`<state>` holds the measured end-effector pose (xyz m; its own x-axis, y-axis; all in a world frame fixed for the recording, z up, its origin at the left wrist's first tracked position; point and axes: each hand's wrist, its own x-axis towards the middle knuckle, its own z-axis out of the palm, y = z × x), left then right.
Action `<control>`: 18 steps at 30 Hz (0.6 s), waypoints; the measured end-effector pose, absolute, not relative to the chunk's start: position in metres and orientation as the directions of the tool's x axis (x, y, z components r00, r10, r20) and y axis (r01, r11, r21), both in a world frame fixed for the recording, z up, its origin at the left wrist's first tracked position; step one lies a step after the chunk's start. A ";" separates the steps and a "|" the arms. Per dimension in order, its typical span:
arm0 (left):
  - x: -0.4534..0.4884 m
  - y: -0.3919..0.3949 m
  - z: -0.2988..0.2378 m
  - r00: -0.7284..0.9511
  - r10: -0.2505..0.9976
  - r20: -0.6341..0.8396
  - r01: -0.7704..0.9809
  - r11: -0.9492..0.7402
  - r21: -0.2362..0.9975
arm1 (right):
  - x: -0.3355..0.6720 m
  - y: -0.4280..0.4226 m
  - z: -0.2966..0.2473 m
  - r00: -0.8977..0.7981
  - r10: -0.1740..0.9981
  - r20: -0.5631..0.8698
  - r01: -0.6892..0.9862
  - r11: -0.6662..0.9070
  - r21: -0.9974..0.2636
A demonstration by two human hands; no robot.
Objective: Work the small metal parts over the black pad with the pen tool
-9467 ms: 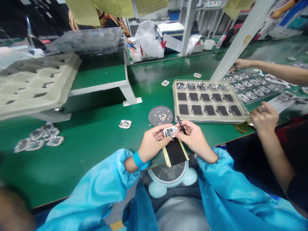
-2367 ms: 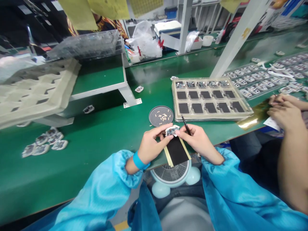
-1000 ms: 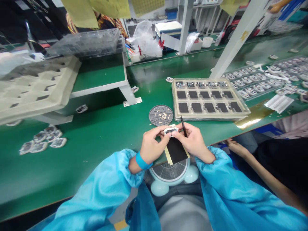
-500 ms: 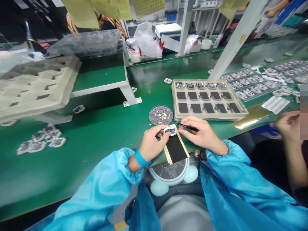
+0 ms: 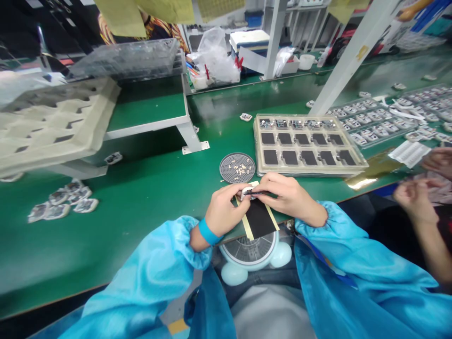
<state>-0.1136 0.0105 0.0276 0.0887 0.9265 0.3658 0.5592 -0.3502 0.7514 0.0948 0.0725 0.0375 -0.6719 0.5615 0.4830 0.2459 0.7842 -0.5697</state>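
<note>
My left hand (image 5: pixel 226 208) is closed on a small white-rimmed electronic part (image 5: pixel 246 192), held over the top of a black mat (image 5: pixel 260 219) edged with yellow tape. In my right hand (image 5: pixel 287 195) are black tweezers (image 5: pixel 259 192), their tip against the part, which my fingers partly cover. Just beyond my hands lies a round grey perforated dish (image 5: pixel 237 168) with several tiny pale pieces on it. To its right a clear compartment tray (image 5: pixel 310 170) carries circuit boards in its back row and dark pads in the nearer rows.
Several white-rimmed parts (image 5: pixel 58 210) lie at the left. A metal-legged shelf (image 5: pixel 148 127) bears a beige moulded tray (image 5: pixel 88 136). A slanted white post (image 5: pixel 341 70) rises behind the compartment tray. More filled trays (image 5: pixel 374 129) and a co-worker's hand (image 5: pixel 411 200) are on the right.
My right hand has moved left, bringing the tweezers from beside the part onto it. My left hand keeps its hold. At the right, the co-worker's hands have shifted.
</note>
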 end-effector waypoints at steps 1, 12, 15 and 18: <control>-0.114 0.011 0.027 0.083 0.928 0.364 0.562 -0.345 0.751 | 0.094 0.072 0.039 -0.686 0.558 0.468 0.259 0.788 -0.559; -0.134 0.029 0.033 -0.043 0.959 0.282 0.513 -0.221 0.830 | 0.067 0.110 0.060 -0.770 0.504 0.391 0.250 0.802 -0.542; -0.157 0.042 0.032 -0.144 0.939 0.313 0.555 -0.185 0.811 | 0.049 0.136 0.067 -0.736 0.531 0.420 0.304 0.813 -0.496; -0.192 0.055 0.023 -0.243 0.916 0.320 0.596 -0.119 0.794 | 0.034 0.153 0.071 -0.757 0.543 0.364 0.421 0.831 -0.363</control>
